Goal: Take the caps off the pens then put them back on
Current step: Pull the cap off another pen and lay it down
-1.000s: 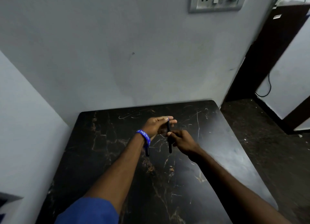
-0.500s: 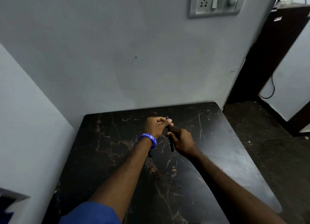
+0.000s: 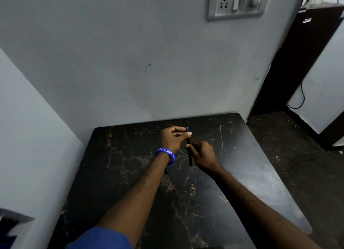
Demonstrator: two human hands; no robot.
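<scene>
Pen (image 3: pixel 189 153) between both closed hands

Plain domestic room: black marble-pattern table (image 3: pixel 130 174) against painted wall (image 3: pixel 111 62), wall switchboard (image 3: pixel 237 3) with socket, dark wooden door frame (image 3: pixel 290 62).
</scene>
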